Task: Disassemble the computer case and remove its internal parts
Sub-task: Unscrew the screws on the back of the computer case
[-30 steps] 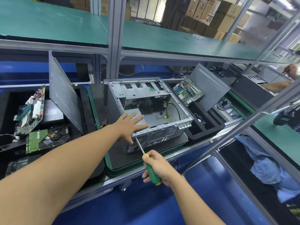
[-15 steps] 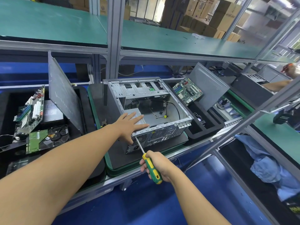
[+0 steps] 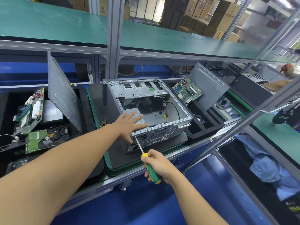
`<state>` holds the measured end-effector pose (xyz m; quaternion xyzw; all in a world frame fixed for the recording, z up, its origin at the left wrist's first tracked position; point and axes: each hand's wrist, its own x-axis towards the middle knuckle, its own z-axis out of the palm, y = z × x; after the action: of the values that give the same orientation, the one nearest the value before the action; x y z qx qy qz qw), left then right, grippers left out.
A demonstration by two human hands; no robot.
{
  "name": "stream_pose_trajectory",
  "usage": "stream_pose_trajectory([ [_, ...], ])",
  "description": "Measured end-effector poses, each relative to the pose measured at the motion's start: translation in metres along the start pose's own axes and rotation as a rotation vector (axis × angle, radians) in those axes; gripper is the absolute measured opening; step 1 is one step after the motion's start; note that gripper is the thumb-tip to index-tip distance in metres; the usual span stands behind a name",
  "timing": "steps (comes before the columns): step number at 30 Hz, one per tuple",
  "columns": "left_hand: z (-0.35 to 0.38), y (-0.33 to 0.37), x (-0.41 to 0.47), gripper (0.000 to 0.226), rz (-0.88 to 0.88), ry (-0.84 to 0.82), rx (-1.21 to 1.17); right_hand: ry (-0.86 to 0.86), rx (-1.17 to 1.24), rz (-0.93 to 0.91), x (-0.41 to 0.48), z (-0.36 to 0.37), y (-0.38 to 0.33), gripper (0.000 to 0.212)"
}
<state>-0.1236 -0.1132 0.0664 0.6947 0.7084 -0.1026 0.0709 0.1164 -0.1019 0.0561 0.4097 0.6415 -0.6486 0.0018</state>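
Observation:
An open grey computer case (image 3: 181, 109) lies on its side on a dark mat, its rear panel facing me. A silver power supply (image 3: 138, 114) sits in its near left corner. My left hand (image 3: 129, 125) lies flat, fingers spread, on the power supply and the case's rear rim. My right hand (image 3: 158, 164) grips a green and yellow screwdriver (image 3: 151, 172). Its metal shaft points up and left, and the tip touches the rear panel near the upper left corner, just below my left hand. A black cable with a yellow plug (image 3: 164, 116) lies inside the case.
A grey side panel (image 3: 63, 93) leans in the black tray on the left, beside a motherboard (image 3: 30, 109) and a hard drive (image 3: 47, 138). Another motherboard (image 3: 186, 90) and panel (image 3: 209, 86) stand in the right tray. Another person's arm (image 3: 276, 85) works far right. Blue cloth (image 3: 267, 168) lies below.
My right hand has shifted slightly on the screwdriver handle while the tip stays on the rear panel. My left hand has not moved.

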Motion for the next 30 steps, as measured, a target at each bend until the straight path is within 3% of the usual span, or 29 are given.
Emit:
stream_pose_trajectory([
  [8,-0.002,0.001,-0.002,0.109,-0.001,-0.006,-0.001,0.073,-0.117,-0.042,0.003,-0.001,0.005,0.025],
  [15,-0.002,0.001,-0.002,0.109,-0.001,-0.003,-0.001,0.004,-0.024,0.086,0.005,0.002,-0.002,0.017],
  [20,0.0,0.0,-0.001,0.109,-0.002,0.0,-0.017,-0.018,0.117,0.179,0.003,0.007,-0.012,0.038],
  [27,0.001,0.0,-0.001,0.108,0.001,0.006,-0.016,-0.063,0.144,0.092,0.001,0.004,-0.002,0.015],
  [30,0.0,0.001,-0.001,0.108,-0.001,0.002,-0.008,-0.038,0.084,0.031,-0.001,0.002,0.004,0.016],
])
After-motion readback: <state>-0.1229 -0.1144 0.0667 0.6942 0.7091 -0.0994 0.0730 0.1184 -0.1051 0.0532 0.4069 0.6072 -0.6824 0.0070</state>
